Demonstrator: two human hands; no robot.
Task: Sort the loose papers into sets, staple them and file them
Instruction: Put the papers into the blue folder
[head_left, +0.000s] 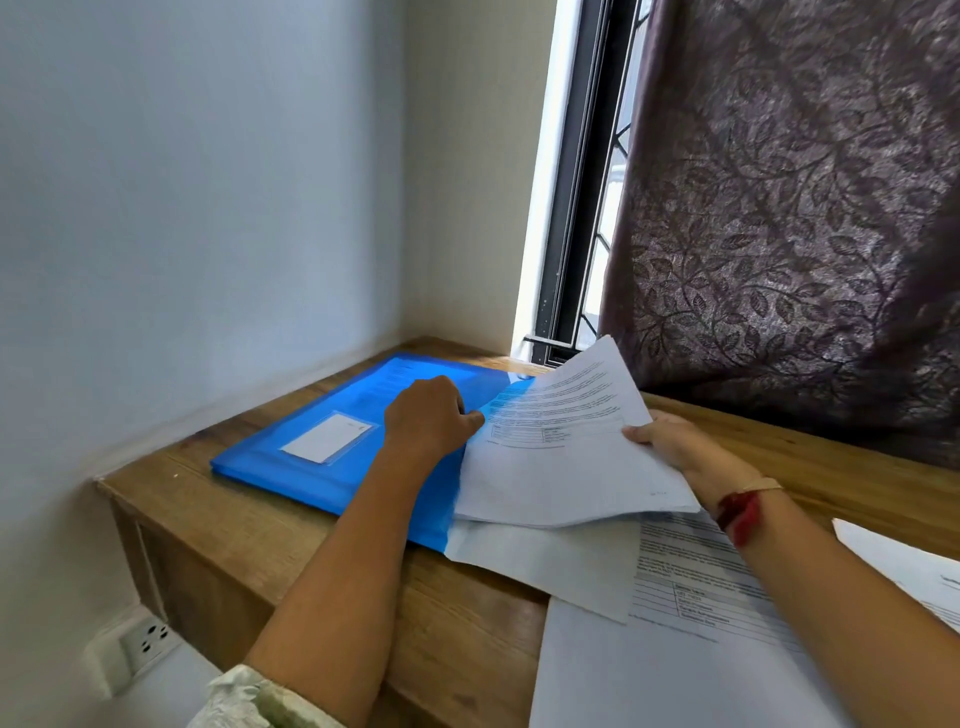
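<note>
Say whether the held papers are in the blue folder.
Mostly out. One corner of the papers shows blue-tinted under the folder cover; the right hand holds the rest outside.

Wooden desk (260, 530) set against white wall (182, 182), dark-framed window (576, 208) partly covered by leaf-patterned curtain (805, 208), socket (150, 642) mounted below.

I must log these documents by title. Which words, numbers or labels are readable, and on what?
The sheaf of papers in the right hand: printed lines and a table, too blurred to read.
The loose papers lying flat: a printed table, too blurred to read.
The white label on the blue folder: a tiny mark, too small to read.
Nothing legible.
</note>
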